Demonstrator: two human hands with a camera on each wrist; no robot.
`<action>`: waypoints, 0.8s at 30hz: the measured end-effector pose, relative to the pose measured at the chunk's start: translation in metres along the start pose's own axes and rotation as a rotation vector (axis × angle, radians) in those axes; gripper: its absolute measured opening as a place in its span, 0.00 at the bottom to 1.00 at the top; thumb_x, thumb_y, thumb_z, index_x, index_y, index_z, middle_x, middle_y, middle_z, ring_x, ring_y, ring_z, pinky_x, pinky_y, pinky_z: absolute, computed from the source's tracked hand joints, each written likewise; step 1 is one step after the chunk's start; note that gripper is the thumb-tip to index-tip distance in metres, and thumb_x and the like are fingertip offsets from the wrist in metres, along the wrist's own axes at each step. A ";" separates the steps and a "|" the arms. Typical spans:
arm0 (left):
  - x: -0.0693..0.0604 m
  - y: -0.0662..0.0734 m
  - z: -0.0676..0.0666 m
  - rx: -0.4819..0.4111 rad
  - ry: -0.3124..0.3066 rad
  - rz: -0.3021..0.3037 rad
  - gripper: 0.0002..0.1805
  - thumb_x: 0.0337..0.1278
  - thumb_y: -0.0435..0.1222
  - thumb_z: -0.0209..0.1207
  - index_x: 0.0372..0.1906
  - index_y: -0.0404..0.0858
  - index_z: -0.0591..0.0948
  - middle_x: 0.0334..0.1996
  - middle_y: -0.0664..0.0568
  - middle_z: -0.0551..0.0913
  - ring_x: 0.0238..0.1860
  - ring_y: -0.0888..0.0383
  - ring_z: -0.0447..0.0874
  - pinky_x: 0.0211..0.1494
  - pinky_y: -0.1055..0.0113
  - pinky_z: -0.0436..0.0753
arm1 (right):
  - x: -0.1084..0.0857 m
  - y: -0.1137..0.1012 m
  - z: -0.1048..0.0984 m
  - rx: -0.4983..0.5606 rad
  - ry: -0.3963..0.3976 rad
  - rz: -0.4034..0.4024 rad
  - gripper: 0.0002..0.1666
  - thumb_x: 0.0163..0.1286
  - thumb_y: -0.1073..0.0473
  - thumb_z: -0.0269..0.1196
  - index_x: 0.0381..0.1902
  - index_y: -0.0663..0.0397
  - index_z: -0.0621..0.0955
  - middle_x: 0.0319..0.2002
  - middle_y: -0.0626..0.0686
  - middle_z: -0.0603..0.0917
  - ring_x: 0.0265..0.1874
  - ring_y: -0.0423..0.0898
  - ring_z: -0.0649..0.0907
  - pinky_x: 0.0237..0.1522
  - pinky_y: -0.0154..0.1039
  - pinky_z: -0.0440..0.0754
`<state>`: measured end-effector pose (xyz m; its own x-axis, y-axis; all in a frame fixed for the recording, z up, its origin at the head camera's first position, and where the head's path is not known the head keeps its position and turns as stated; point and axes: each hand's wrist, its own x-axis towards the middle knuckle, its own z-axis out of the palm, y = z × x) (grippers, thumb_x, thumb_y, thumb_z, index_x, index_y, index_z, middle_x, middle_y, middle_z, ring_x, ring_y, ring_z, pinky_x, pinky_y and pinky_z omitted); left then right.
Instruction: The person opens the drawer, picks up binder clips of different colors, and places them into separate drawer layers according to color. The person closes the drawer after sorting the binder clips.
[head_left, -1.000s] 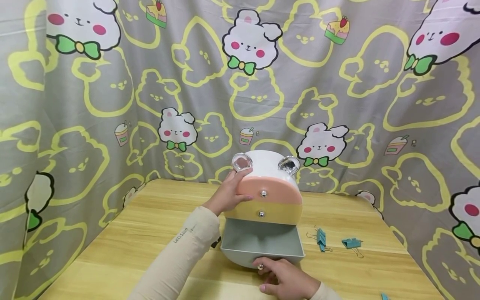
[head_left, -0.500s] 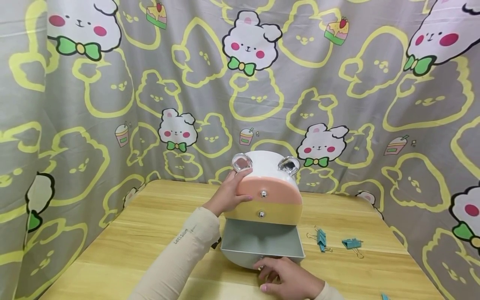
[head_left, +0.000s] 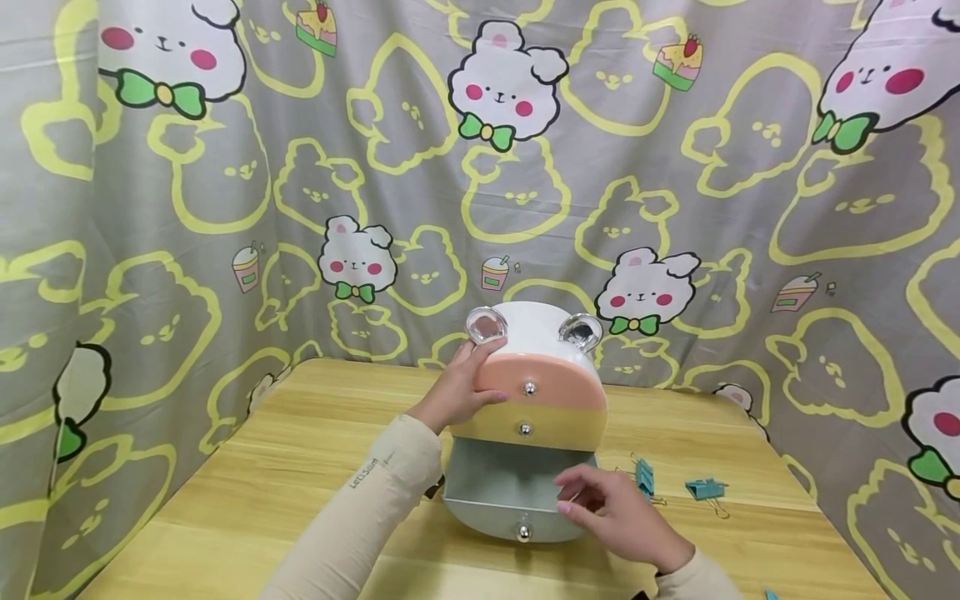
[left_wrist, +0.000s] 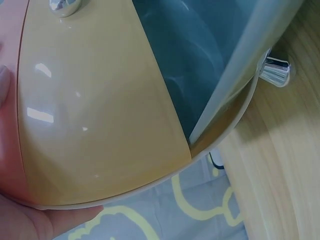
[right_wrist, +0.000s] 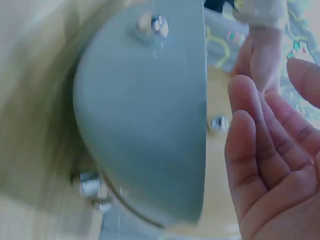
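A small white storage box (head_left: 531, 329) with silver ears stands on the table, its peach drawer (head_left: 562, 379) and yellow drawer (head_left: 480, 423) pushed in. The bottom grey drawer (head_left: 480, 518) is pulled out, and no contents show in its visible part. My left hand (head_left: 463, 387) grips the box's left side, thumb over the peach front and fingers round the edge. Above the grey drawer's right front corner hovers my right hand (head_left: 618, 510), its fingers loosely bent and holding nothing. The silver knob (right_wrist: 152, 26) shows free of my fingers in the right wrist view.
Teal binder clips (head_left: 705, 488) lie on the wooden table (head_left: 300, 467) right of the box, one partly behind my right hand. Another teal piece (head_left: 771, 595) shows at the bottom edge. A patterned curtain (head_left: 420, 167) hangs behind and at both sides.
My right hand has let go of the grey drawer's knob and risen to the right, over the drawer's front corner. My left hand keeps its grip, and the drawer stays pulled out.
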<state>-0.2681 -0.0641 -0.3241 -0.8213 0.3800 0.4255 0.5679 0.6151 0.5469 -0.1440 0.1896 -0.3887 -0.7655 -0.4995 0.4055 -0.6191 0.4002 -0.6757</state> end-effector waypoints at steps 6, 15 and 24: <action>0.000 0.001 0.000 -0.002 0.004 0.004 0.45 0.47 0.40 0.73 0.72 0.54 0.63 0.58 0.44 0.67 0.45 0.49 0.73 0.50 0.52 0.75 | -0.002 0.014 -0.022 -0.060 0.110 0.096 0.11 0.68 0.60 0.64 0.45 0.61 0.81 0.33 0.44 0.84 0.28 0.37 0.81 0.28 0.36 0.79; 0.001 0.000 0.000 0.001 0.008 0.020 0.45 0.47 0.40 0.73 0.72 0.53 0.64 0.58 0.43 0.67 0.45 0.49 0.73 0.51 0.52 0.75 | -0.004 0.043 -0.041 -0.181 0.257 0.233 0.08 0.66 0.61 0.65 0.42 0.58 0.82 0.29 0.44 0.82 0.25 0.37 0.80 0.29 0.36 0.79; 0.000 0.000 0.000 0.000 0.004 0.001 0.46 0.48 0.40 0.73 0.72 0.53 0.63 0.57 0.44 0.67 0.44 0.50 0.73 0.50 0.53 0.76 | -0.024 0.060 -0.068 -0.351 0.168 0.404 0.14 0.65 0.57 0.67 0.44 0.58 0.81 0.36 0.49 0.84 0.30 0.42 0.81 0.31 0.38 0.79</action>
<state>-0.2686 -0.0639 -0.3243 -0.8205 0.3782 0.4287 0.5688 0.6146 0.5465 -0.1751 0.2776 -0.3975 -0.9536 -0.1360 0.2685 -0.2701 0.7803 -0.5641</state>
